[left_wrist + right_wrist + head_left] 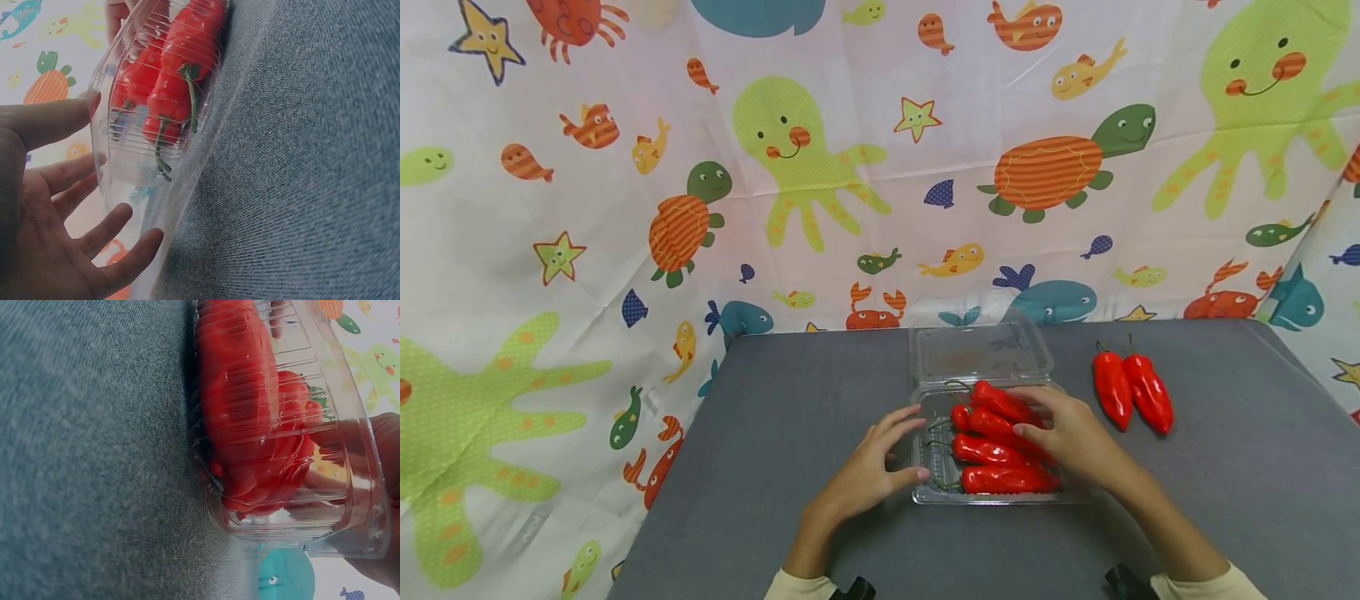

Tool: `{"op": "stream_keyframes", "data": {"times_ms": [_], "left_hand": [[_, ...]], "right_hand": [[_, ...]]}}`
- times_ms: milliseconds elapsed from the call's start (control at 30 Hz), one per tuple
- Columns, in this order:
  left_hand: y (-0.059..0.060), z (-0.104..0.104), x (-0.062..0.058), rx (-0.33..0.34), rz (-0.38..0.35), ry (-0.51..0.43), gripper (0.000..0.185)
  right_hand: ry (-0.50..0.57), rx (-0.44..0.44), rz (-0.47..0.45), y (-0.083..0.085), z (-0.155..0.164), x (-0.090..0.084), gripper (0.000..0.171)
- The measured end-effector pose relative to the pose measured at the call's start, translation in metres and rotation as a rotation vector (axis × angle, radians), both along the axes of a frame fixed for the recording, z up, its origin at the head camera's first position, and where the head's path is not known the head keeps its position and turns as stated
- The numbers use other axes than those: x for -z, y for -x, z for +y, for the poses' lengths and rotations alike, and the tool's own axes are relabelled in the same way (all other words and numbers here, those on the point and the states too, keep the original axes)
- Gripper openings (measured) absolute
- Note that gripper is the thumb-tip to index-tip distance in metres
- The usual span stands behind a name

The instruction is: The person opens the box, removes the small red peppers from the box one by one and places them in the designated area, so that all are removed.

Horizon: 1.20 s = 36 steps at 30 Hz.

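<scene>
Red peppers (992, 452) in clear plastic clamshell (981, 357), lid raised — between both hands' fingers. Left hand (874, 467): fingers spread, released, beside the rim. Right hand (1075, 429): fingers at upper peppers, grip cannot be told. Two loose peppers (1148, 393) — beyond right fingers, on grey desk (1240, 467).

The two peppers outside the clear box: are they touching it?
Apart: the head view shows a strip of grey table between the loose peppers and the clear box.

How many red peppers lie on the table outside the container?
2: one left pepper and one right pepper, side by side on the gray table, right of the clear container. The right hand could hide others.
</scene>
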State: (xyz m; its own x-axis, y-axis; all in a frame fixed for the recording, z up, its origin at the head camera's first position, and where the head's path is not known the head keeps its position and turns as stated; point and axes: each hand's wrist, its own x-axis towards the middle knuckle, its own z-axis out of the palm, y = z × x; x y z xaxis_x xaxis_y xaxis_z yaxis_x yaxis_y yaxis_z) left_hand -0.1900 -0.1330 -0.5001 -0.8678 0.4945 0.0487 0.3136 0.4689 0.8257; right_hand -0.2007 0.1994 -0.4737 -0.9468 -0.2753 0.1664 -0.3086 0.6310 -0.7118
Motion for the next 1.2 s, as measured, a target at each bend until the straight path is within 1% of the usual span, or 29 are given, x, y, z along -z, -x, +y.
{"op": "stream_keyframes", "data": {"times_ms": [233, 467, 700, 1000, 1200], "left_hand": [[-0.0001, -0.0002, 0.0008, -0.001, -0.005, 0.007, 0.072], [0.001, -0.0005, 0.0016, 0.004, 0.007, -0.005, 0.071], [0.002, -0.0008, 0.0035, 0.003, 0.008, -0.006, 0.07], [0.0013, -0.0003, 0.0029, 0.004, 0.012, -0.016, 0.07], [0.0002, 0.0003, 0.0008, 0.0, -0.002, -0.017, 0.07]], "right_hand": [[-0.003, 0.011, -0.012, 0.0005, -0.0004, 0.001, 0.055], [-0.002, 0.011, 0.011, 0.0012, -0.001, 0.0013, 0.053], [-0.022, 0.032, 0.025, 0.0016, 0.0002, 0.004, 0.052], [-0.01, 0.031, 0.041, 0.0007, 0.0029, 0.005, 0.051], [0.006, 0.035, 0.05, -0.0004, 0.0035, 0.0057, 0.052]]}}
